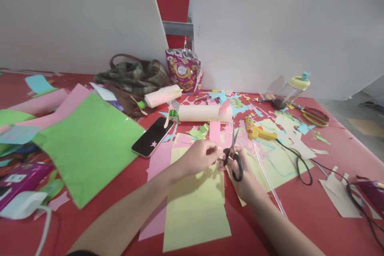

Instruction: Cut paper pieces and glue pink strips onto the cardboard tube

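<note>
Both hands were close together above the yellow paper (195,224). The left hand (201,155), slanting in from the lower left, was curled, thumb and fingertips drawn near each other beside the scissors (233,143); whether they pinched anything could not be made out. The right hand (246,176), angled in from the lower right, gripped the scissors' black handles, the narrowly parted blades pointing away from the person.

Left hand (201,155): anything pinched at fingertips too small to tell. Right hand (246,176): fingers partly hidden behind scissors (238,168). Pink sheet (153,216): partly covered by pale yellow sheet (196,224) and left forearm (135,208). White cable (47,224): cut off by bottom edge. Purple object (373,195): cut off by right edge, nature unclear.
</note>
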{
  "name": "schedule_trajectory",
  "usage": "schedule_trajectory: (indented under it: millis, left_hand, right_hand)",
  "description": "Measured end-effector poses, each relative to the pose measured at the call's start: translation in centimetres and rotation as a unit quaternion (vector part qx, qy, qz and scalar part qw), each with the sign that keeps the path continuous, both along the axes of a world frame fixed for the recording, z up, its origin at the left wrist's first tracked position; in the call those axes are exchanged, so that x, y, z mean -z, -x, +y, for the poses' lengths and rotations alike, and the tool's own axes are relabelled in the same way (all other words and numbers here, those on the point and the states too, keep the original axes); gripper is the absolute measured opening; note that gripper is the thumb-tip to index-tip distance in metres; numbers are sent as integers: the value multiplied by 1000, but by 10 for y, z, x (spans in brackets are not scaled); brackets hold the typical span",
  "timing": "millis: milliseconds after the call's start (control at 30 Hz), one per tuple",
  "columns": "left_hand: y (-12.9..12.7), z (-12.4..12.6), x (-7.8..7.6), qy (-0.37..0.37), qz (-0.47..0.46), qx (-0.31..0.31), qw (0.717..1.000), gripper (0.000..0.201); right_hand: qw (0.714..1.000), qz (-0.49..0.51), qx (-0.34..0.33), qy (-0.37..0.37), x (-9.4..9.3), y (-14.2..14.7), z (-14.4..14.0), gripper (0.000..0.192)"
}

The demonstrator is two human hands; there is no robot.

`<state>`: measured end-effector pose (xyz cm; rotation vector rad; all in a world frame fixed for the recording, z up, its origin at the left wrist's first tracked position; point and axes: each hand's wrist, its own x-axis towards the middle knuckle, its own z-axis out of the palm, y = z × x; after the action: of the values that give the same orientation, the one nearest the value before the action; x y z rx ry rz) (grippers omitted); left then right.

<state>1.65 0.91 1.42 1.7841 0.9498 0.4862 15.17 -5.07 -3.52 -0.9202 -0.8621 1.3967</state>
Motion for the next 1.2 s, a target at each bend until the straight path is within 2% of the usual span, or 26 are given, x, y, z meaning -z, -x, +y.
schedule_trajectory:
  millis: [167, 333, 533, 867, 1200]
  left_hand:
    - [2, -4, -3, -22, 51, 70, 996, 29]
    - [3, -6, -2, -59, 68, 100, 991, 31]
    - [5, -1, 2, -65, 79, 130, 986, 31]
    - [5, -2, 0, -129, 99, 103, 981, 25]
    - [10, -2, -2, -145, 106, 143, 973, 24]
  right_hand:
    - [998, 3, 61, 25, -5, -1, 2, 30]
    - [999, -16, 35, 21, -6, -2, 1, 32]
    - [999, -27, 19, 14, -4, -3, 0, 36]
    - [998, -53, 42, 5, 0, 0, -1, 34]
    - [998, -55, 2, -13, 3, 4, -4, 37]
